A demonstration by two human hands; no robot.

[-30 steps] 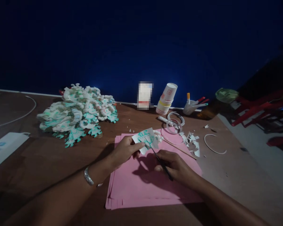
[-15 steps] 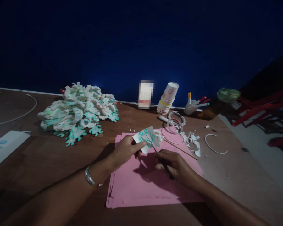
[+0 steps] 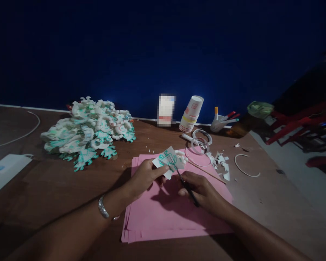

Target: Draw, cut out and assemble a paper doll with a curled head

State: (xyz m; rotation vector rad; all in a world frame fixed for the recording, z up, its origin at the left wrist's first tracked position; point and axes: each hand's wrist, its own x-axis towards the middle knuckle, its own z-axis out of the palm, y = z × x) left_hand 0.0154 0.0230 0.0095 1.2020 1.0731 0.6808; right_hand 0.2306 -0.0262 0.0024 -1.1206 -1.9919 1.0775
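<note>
Between thumb and fingers, my left hand [image 3: 146, 175] grips a small white piece of paper [image 3: 163, 160] with a green outline drawing on it. My right hand [image 3: 199, 190] is closed round the dark handles of a pair of scissors [image 3: 186, 187]. The blades reach up to the paper and meet the drawn part, the handles being partly covered by my fingers. Both hands are above a stack of pink paper sheets [image 3: 157, 217], and their shadow falls on it. White scraps [image 3: 222, 166] and a thin wooden stick [image 3: 208, 173] lie at the stack's far right.
A big heap of white and green paper cut-outs [image 3: 89, 130] sits at back left. Stacked paper cups [image 3: 191, 112], a pen cup [image 3: 218, 124], tape rolls [image 3: 202, 139] and a marker [image 3: 188, 138] stand or lie behind. A white power strip [image 3: 11, 172] is at left.
My left hand has turned the paper slightly, so its drawing is tilted differently against the blades. My right hand keeps nearly the same place with the scissors.
</note>
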